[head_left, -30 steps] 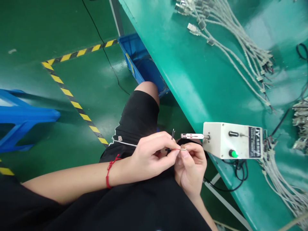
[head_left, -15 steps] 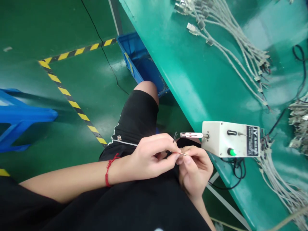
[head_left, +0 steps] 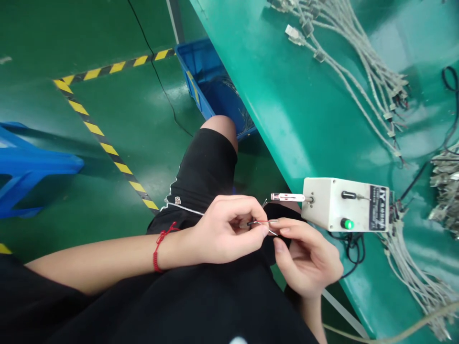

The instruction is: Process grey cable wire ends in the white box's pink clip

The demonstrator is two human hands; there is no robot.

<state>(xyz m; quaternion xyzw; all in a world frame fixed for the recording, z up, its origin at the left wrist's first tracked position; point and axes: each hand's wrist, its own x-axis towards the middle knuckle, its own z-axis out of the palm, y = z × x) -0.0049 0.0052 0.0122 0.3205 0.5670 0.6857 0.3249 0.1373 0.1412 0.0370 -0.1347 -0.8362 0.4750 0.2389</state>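
My left hand [head_left: 229, 229], with a red cord bracelet [head_left: 158, 251] on its wrist, is closed in a pinch on a thin cable. Past its fingertips stick out the cable's fine wires [head_left: 263, 221], one red and one whitish, splayed apart, with a short black piece at their base. My right hand [head_left: 304, 253] is just to the right, thumb and forefinger parted around the wire ends. Its forefinger lies close to the red wire's tip; whether they touch I cannot tell. Beyond both hands, a white box-shaped machine [head_left: 322, 200] with a lit green button points a slim nozzle-like part [head_left: 289, 197] leftward.
On the green table [head_left: 272, 119] lie bundles of whitish USB cables [head_left: 358, 62], and more cables [head_left: 412, 267] beside the machine. A blue bin [head_left: 193, 81] with wires inside stands under the table edge. A blue stool [head_left: 36, 165] is on the floor at left, outside yellow-black tape [head_left: 95, 129].
My right hand has drawn back to the right and its thumb and forefinger have parted from the wires. The red and whitish wires now show spread apart. My left hand keeps its pinch.
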